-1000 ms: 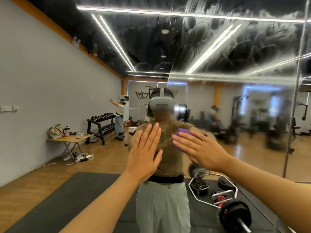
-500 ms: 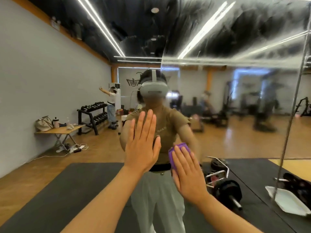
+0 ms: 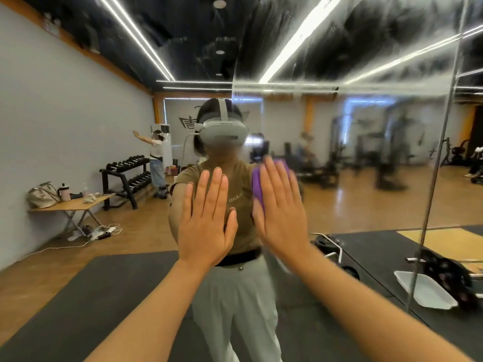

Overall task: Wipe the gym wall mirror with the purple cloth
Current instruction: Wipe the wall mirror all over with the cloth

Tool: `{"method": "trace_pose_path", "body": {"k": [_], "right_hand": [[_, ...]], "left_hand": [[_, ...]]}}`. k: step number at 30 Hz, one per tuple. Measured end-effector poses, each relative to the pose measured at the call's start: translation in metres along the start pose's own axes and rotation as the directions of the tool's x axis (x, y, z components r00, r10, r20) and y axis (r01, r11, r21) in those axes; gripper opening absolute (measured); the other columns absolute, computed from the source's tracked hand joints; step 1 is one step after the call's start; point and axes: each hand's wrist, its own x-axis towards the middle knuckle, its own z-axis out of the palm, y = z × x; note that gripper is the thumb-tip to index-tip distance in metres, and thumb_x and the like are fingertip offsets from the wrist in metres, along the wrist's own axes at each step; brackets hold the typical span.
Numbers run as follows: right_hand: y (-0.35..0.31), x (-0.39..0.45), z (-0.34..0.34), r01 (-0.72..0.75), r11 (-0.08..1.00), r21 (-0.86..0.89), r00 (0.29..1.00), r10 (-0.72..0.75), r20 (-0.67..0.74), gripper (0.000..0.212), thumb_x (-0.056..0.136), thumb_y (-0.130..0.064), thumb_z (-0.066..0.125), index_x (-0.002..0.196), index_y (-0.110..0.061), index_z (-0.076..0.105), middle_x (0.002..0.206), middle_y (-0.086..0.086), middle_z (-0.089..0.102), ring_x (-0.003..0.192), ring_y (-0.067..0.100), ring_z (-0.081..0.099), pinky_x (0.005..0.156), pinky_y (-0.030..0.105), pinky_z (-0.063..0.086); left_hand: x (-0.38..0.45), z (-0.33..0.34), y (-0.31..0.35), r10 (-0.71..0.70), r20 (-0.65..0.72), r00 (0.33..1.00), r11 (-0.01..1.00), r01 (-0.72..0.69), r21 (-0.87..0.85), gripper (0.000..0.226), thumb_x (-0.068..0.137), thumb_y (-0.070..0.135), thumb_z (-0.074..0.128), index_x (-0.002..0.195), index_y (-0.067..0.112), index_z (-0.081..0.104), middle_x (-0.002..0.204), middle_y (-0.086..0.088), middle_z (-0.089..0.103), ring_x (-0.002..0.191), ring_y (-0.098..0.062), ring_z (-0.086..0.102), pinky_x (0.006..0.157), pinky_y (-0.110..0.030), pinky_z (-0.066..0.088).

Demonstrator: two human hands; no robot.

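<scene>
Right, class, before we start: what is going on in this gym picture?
A person stands facing the gym wall mirror and wipes it. The right hand presses the purple cloth flat against the glass with straight fingers. The left hand rests open on the mirror beside it. Smeary streaks show on the upper glass, so the wiping looks unfinished.

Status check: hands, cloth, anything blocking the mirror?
Left hand flat on mirror, fingers straight. Right hand presses purple cloth against glass. Smears show upper right. Nothing in the way.
</scene>
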Motion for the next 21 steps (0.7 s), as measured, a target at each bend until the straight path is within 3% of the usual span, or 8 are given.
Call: {"method": "trace_pose_path", "body": {"k": [4, 7, 11, 15, 18, 21], "right_hand": [[0.012, 0.093, -0.008, -0.028, 1.000, -0.002, 0.990, 0.028, -0.135, 0.058, 0.101, -0.023, 0.042, 0.151, 0.005, 0.036, 0.159, 0.023, 0.033, 0.150, 0.033, 0.025, 0.126, 0.040, 0.010], [0.004, 0.083, 0.000, -0.096, 0.995, 0.017, 0.975, 0.098, -0.198, 0.057, 0.100, -0.019, 0.043, 0.151, 0.005, 0.036, 0.159, 0.023, 0.033, 0.150, 0.034, 0.026, 0.127, 0.040, 0.009], [-0.020, -0.030, 0.018, 0.003, 0.998, 0.061, 0.999, 0.000, -0.051, 0.062, 0.099, -0.023, 0.046, 0.155, -0.002, 0.028, 0.162, 0.018, 0.028, 0.153, 0.031, 0.021, 0.126, 0.043, 0.011], [-0.022, -0.161, 0.028, 0.164, 0.984, -0.065, 0.973, -0.151, 0.173, 0.069, 0.100, -0.029, 0.044, 0.160, -0.009, 0.016, 0.169, 0.007, 0.011, 0.155, 0.024, 0.015, 0.126, 0.041, 0.013], [-0.012, -0.176, 0.024, 0.194, 0.978, -0.082, 0.958, -0.171, 0.230, 0.069, 0.101, -0.031, 0.044, 0.161, -0.011, 0.016, 0.169, 0.005, 0.010, 0.155, 0.021, 0.015, 0.127, 0.040, 0.013], [-0.002, -0.123, 0.010, 0.163, 0.985, -0.055, 0.973, -0.151, 0.176, 0.073, 0.097, -0.029, 0.050, 0.160, -0.009, 0.018, 0.168, 0.007, 0.015, 0.155, 0.023, 0.017, 0.127, 0.041, 0.011]], "left_hand": [[0.002, -0.001, 0.001, 0.007, -0.017, 1.000, 1.000, -0.007, 0.008, 0.065, 0.102, 0.031, 0.040, 0.157, 0.003, 0.022, 0.165, -0.012, 0.017, 0.154, -0.027, 0.012, 0.127, -0.044, 0.004], [0.001, -0.001, 0.000, 0.003, -0.022, 1.000, 1.000, -0.002, 0.015, 0.064, 0.101, 0.031, 0.041, 0.156, 0.003, 0.025, 0.164, -0.013, 0.020, 0.154, -0.026, 0.013, 0.127, -0.044, 0.004], [0.000, -0.002, 0.000, 0.002, -0.013, 1.000, 1.000, -0.002, -0.004, 0.062, 0.103, 0.032, 0.036, 0.156, 0.003, 0.022, 0.165, -0.011, 0.018, 0.154, -0.026, 0.014, 0.127, -0.043, 0.003], [-0.001, -0.001, 0.001, -0.003, -0.006, 1.000, 1.000, 0.003, -0.002, 0.062, 0.103, 0.031, 0.038, 0.157, 0.004, 0.023, 0.165, -0.012, 0.018, 0.154, -0.029, 0.016, 0.126, -0.046, 0.008], [-0.001, -0.001, 0.000, 0.001, -0.016, 1.000, 1.000, -0.001, 0.013, 0.061, 0.104, 0.031, 0.037, 0.157, 0.004, 0.024, 0.165, -0.014, 0.022, 0.153, -0.030, 0.018, 0.126, -0.048, 0.011], [-0.003, 0.000, 0.001, 0.001, -0.007, 1.000, 1.000, -0.001, 0.005, 0.062, 0.104, 0.032, 0.036, 0.158, 0.005, 0.021, 0.165, -0.013, 0.019, 0.153, -0.030, 0.018, 0.126, -0.049, 0.012]]}}
